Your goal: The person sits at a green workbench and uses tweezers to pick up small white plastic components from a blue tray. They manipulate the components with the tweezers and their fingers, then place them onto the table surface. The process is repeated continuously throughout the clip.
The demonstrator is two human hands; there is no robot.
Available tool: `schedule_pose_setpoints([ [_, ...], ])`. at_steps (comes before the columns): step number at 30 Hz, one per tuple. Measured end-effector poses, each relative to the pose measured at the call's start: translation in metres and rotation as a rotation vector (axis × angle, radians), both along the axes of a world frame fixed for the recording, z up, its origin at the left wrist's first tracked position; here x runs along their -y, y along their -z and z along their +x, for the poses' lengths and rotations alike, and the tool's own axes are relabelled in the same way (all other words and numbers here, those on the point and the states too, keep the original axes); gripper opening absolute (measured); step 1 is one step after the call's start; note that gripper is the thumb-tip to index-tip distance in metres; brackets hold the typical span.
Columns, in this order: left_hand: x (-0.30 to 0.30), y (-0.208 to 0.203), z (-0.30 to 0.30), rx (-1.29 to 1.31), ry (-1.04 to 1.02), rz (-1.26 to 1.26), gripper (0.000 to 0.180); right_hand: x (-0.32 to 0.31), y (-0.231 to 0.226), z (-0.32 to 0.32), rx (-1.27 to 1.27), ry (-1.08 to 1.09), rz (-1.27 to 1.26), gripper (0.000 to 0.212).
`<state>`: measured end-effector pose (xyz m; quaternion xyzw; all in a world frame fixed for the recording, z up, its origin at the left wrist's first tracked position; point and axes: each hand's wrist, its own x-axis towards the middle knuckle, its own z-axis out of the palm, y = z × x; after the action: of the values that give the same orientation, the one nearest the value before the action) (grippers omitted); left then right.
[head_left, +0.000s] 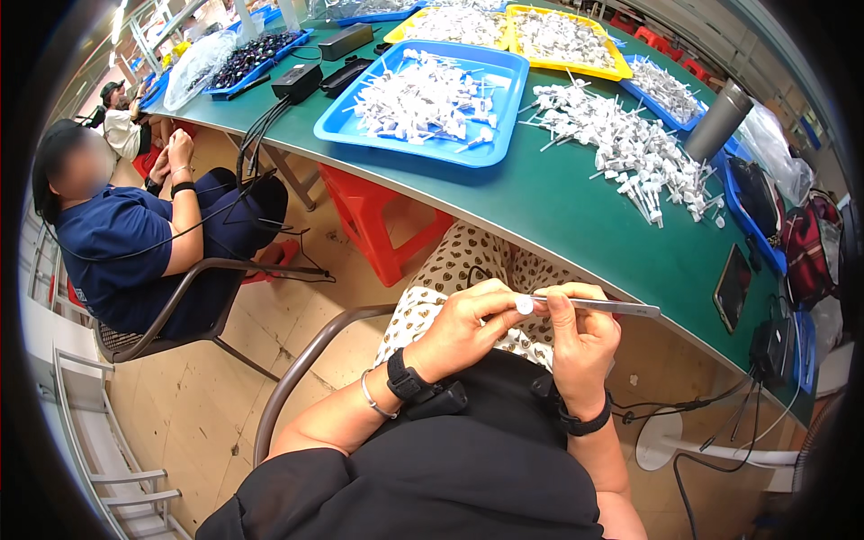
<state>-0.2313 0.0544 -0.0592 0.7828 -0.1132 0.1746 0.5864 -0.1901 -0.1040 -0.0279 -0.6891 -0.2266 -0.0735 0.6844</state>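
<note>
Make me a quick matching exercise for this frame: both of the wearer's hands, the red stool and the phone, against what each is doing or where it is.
1. left hand
2. right hand
3. red stool
4. phone

A. lying on the green table
B. holding the metal tool
C. standing on the floor
D. pinching a small white piece

Pairs: 1-D, 2-B, 3-C, 4-A

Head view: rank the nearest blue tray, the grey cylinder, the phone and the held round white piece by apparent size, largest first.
1. Blue tray
2. Grey cylinder and phone: too alike to rank
3. Round white piece
</note>
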Motion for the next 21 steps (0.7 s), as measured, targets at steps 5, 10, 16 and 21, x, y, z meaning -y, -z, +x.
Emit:
schedule_pose_setpoints([
  [5,0.0003,0.0003,-0.0001,0.017,-0.010,0.015,0.016,-0.0001,-0.0002,-0.0004,0.004,0.004,-0.016,0.010],
  [10,0.0006,0.0001,-0.0002,0.037,-0.018,0.021,0.014,-0.0007,-0.0010,-0.0006,0.015,0.010,-0.021,0.011],
  [16,0.0015,0.0030,0.0001,0.042,-0.008,-0.007,0.014,0.0006,0.0007,0.0001,0.034,0.022,-0.051,0.011],
  [21,0.0015,0.0014,-0.0008,0.006,-0.002,-0.014,0.015,0.0012,0.0004,0.0006,0.049,0.025,-0.078,0.011],
])
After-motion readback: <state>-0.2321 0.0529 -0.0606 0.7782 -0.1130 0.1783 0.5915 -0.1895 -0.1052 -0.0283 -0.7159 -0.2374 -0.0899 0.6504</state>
